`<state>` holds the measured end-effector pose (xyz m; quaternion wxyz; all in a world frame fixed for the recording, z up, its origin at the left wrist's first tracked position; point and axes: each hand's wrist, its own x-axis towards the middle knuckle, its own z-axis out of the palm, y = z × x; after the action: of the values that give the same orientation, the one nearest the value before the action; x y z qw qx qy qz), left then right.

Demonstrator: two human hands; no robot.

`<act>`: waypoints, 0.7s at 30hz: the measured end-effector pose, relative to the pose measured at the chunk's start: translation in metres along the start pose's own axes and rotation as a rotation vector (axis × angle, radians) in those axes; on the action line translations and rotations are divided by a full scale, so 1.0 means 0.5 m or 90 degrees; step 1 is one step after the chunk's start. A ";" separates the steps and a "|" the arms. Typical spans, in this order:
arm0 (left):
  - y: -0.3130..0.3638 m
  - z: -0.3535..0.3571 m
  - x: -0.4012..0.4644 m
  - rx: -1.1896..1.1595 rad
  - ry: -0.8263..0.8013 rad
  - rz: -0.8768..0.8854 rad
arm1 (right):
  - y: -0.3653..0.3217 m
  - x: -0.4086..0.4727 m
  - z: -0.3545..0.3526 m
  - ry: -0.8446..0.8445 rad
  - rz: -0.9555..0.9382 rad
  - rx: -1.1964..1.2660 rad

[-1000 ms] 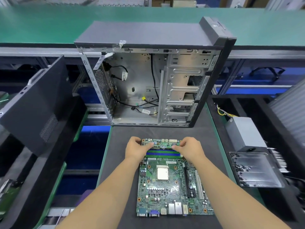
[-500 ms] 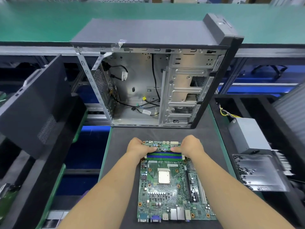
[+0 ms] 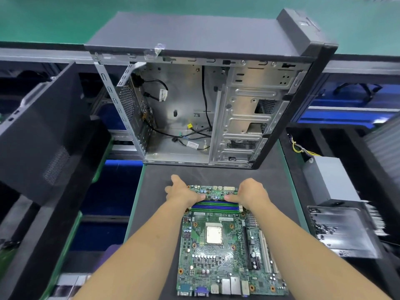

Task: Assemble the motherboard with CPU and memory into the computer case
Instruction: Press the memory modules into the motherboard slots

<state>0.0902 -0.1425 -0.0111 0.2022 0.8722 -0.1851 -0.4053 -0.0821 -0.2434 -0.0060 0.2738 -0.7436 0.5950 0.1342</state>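
A green motherboard [image 3: 216, 256] lies flat on the dark mat [image 3: 155, 213] in front of me, with a silver CPU [image 3: 213, 234] in its socket. Blue and green memory sticks [image 3: 216, 206] stand in the slots at its far end. My left hand [image 3: 183, 192] rests at the far left corner, fingers spread, its thumb pressing on the farthest stick. My right hand [image 3: 251, 194] sits at the far right corner with its thumb on the same stick; its fingers drop behind the board's edge. Beyond the board stands the open computer case [image 3: 194, 105], with loose cables inside.
The case's black side panel [image 3: 39, 137] leans at the left. A grey power supply [image 3: 331, 182] with yellow wires and a black tray of screws [image 3: 342, 230] sit at the right. A green conveyor [image 3: 54, 18] runs behind the case.
My left hand's fingers have spread out from the board's edge. Both thumbs have slid inward along the memory stick. The board has stayed in place.
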 end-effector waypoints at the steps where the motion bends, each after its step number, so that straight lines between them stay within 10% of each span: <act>1: 0.002 -0.001 0.000 0.002 -0.002 0.000 | 0.000 -0.001 0.000 0.000 -0.002 -0.003; 21: 0.021 0.017 -0.023 0.006 -0.007 -0.059 | -0.051 -0.025 -0.015 -0.080 0.062 0.011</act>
<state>0.0747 -0.1475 -0.0035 0.1777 0.8787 -0.1472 -0.4180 -0.0617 -0.2336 0.0129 0.3097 -0.7015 0.6135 0.1887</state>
